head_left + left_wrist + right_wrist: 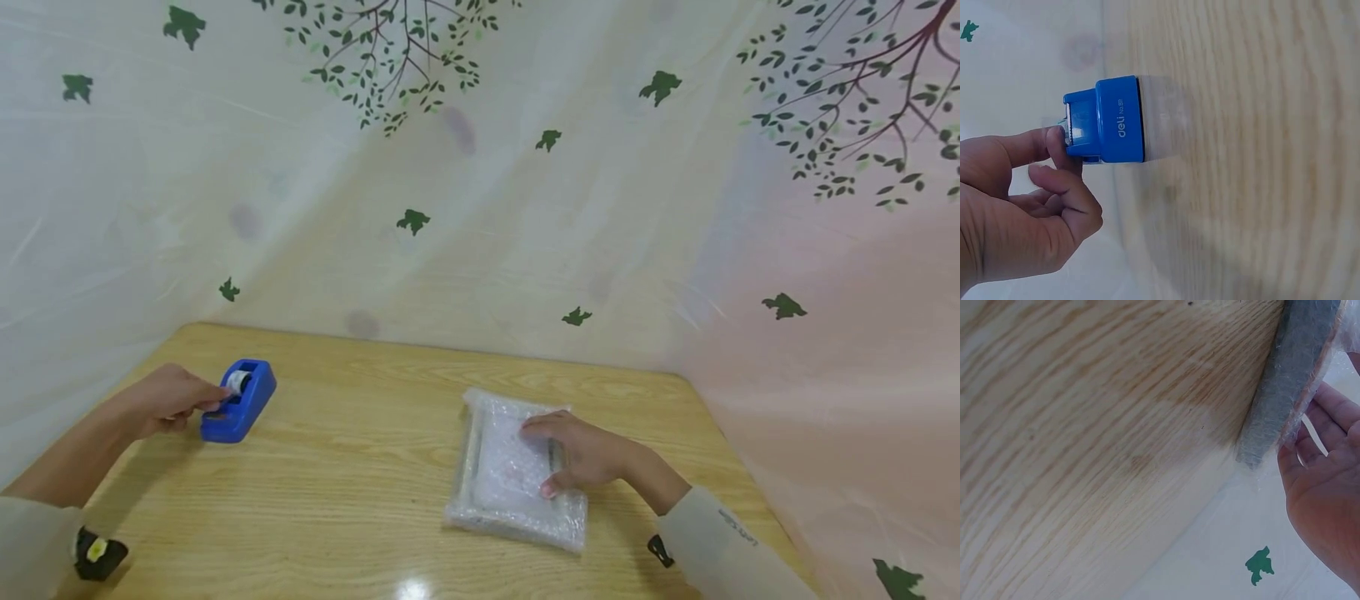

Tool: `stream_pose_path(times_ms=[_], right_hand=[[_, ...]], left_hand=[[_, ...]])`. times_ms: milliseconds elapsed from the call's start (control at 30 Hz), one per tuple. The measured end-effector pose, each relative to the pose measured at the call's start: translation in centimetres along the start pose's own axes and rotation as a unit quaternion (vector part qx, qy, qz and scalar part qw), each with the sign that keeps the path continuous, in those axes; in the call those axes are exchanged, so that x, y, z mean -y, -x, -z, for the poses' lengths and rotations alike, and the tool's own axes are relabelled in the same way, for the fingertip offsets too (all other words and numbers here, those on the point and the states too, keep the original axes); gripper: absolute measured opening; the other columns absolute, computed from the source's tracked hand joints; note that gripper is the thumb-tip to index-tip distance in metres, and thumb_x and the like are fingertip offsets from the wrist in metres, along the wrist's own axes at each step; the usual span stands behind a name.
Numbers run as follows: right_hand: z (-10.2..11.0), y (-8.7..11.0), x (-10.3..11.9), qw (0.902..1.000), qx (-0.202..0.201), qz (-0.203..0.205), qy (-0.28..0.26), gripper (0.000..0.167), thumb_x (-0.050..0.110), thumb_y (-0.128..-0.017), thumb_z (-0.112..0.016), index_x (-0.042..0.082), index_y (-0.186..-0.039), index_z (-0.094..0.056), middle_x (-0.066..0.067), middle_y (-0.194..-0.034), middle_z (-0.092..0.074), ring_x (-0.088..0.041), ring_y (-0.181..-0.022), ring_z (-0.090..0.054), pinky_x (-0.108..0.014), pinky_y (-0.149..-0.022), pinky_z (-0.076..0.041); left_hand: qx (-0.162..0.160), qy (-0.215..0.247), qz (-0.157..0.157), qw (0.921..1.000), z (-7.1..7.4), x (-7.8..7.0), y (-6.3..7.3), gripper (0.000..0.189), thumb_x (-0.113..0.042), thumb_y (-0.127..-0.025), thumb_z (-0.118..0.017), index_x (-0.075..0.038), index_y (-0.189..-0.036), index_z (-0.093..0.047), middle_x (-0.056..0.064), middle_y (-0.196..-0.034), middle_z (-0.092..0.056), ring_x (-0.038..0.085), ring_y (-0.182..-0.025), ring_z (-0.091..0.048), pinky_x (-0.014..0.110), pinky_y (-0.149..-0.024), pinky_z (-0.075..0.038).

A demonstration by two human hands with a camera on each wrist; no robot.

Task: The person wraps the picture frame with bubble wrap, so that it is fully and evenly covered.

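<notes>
On the left of the wooden table, my left hand (pixel 168 400) is at the front end of a blue tape dispenser (pixel 240 404). In the left wrist view, the thumb and index finger pinch at the end of the clear tape (pixel 1062 127) by the cutter, while the other fingers curl below. A white-cored tape roll (pixel 238 382) sits inside the dispenser. Right of centre, my right hand (pixel 592 450) rests on a flat, rectangular package in bubble wrap (pixel 510 500), fingers and thumb spread on its top and right side. The right wrist view shows the package's grey side edge.
The wooden table (pixel 337 467) has rounded far corners. A pale curtain (pixel 480 250) printed with green leaves and branches hangs behind it and along both sides. Dark wrist straps (pixel 97 554) show at the sleeves.
</notes>
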State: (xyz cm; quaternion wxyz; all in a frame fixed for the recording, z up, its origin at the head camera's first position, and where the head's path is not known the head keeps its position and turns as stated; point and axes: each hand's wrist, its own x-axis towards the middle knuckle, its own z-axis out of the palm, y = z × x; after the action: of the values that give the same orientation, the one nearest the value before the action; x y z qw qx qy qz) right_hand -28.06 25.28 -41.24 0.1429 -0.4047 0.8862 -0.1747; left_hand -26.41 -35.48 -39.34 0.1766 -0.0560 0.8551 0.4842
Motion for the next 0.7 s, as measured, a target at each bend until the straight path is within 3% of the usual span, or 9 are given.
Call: stream_pose_path(times_ms=[133,267,467,700], right_hand=[[0.01,0.07,0.11,1.0,-0.002,0.0,0.004,0.088,0.047,-0.082,-0.082,0.003,-0.15,-0.048,-0.015,-0.156,-0.044,-0.042,-0.145,-0.035,-0.064,-0.119,-0.019],[0.12,0.07,0.32,1.0,-0.003,0.0,0.003,0.087,0.046,-0.082,-0.082,0.002,-0.15,-0.048,-0.016,-0.156,-0.044,-0.042,-0.144,-0.036,-0.066,-0.119,-0.018],[0.16,0.05,0.45,1.0,0.0,-0.001,0.002,0.087,0.047,-0.083,-0.082,0.002,-0.15,-0.048,-0.016,-0.157,-0.044,-0.042,-0.145,-0.035,-0.065,-0.118,-0.019],[0.11,0.14,0.3,1.0,-0.004,-0.002,-0.002,0.087,0.046,-0.083,-0.082,0.002,-0.15,-0.048,-0.015,-0.156,-0.044,-0.042,-0.145,-0.035,-0.065,-0.118,-0.02]], left_hand=[[-0.005,0.04,0.021,0.999,-0.12,0.03,0.33,0.033,-0.019,-0.104,-0.058,-0.005,-0.076,-0.069,-0.005,-0.069,-0.061,0.007,-0.057,-0.05,0.023,-0.056,-0.049],[-0.003,0.089,0.028,0.9956,-0.2,0.15,0.39,0.028,-0.016,-0.104,-0.058,-0.004,-0.08,-0.066,-0.003,-0.073,-0.063,0.007,-0.06,-0.059,0.024,-0.063,-0.058],[-0.004,0.136,0.032,0.9902,-0.35,0.46,0.45,0.023,-0.013,-0.104,-0.055,-0.004,-0.087,-0.068,-0.002,-0.076,-0.062,0.009,-0.065,-0.063,0.027,-0.072,-0.061],[0.005,0.196,0.006,0.9805,-0.75,0.71,0.94,0.025,-0.009,-0.103,-0.053,-0.006,-0.086,-0.071,-0.002,-0.074,-0.064,0.01,-0.067,-0.062,0.031,-0.077,-0.061]])
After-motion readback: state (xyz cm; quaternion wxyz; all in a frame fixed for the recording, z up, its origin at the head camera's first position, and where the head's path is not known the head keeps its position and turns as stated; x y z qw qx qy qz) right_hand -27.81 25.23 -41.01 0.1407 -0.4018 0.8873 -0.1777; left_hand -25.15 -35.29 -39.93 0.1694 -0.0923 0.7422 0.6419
